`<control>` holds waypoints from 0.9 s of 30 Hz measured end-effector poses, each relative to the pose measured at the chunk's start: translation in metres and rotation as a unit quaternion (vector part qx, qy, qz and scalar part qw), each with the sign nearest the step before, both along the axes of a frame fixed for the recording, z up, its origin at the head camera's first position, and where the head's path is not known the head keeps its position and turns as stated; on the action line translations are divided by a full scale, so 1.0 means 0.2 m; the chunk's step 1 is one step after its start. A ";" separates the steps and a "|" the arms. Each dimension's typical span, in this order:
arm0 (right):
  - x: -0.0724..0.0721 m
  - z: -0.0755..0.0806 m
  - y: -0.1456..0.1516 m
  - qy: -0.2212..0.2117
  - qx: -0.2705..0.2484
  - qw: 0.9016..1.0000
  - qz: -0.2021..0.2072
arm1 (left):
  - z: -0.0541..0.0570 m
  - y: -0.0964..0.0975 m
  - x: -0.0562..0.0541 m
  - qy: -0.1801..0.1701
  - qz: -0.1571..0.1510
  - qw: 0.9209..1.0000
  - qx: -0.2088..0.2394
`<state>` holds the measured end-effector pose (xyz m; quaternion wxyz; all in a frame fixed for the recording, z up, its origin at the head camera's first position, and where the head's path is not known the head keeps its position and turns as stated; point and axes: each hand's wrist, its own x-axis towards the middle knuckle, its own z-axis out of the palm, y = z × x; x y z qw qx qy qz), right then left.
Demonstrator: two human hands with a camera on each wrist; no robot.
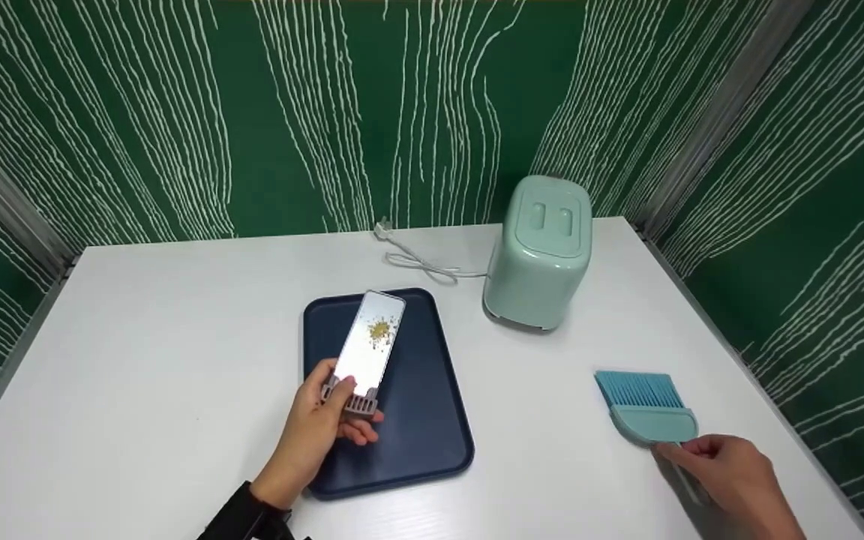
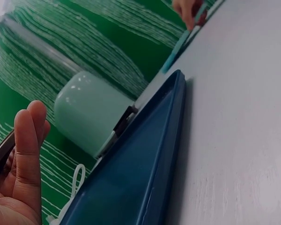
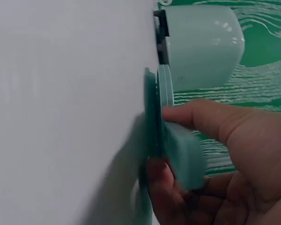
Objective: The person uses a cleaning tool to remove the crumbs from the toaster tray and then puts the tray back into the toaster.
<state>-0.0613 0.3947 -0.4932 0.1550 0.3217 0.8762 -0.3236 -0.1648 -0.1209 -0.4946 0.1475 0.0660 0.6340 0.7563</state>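
My left hand (image 1: pixel 319 420) grips a long, flat crumb tray (image 1: pixel 372 349) by its grey slotted end, thumb on top. Yellowish-brown crumbs (image 1: pixel 380 331) lie on its shiny surface, toward the far end. It is held over a dark blue rectangular tray (image 1: pixel 421 420). At the right, my right hand (image 1: pixel 732 472) pinches a small teal hand brush (image 1: pixel 653 420) near the base of its handle, with the blue bristles pointing away from me. In the right wrist view, thumb and fingers close around the brush (image 3: pixel 182 154) just beside the white tabletop.
A pale green toaster (image 1: pixel 541 255) stands at the back right, its top covered by a lid. Its white cord (image 1: pixel 432 264) and plug (image 1: pixel 383 229) lie on the white table (image 1: pixel 177 337) to its left. Green patterned walls (image 1: pixel 432 112) rise behind and at both sides.
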 end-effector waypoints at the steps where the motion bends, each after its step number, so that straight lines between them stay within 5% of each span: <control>1: 0.00 -0.01 0.02 -0.005 -0.018 1.000 -0.010 | 0.00 0.00 0.00 0.000 0.000 1.000 -0.001; 8: 0.01 -0.06 0.14 -0.038 -0.149 0.988 -0.006 | 0.00 0.00 0.00 -0.001 0.003 1.000 0.001; 14: 0.02 -0.06 0.17 -0.004 -0.275 0.961 0.004 | 0.01 0.01 0.01 -0.001 0.003 1.000 -0.002; 27: 0.01 -0.04 0.14 0.017 -0.222 0.975 0.006 | 0.01 0.00 0.00 0.000 0.002 1.000 -0.004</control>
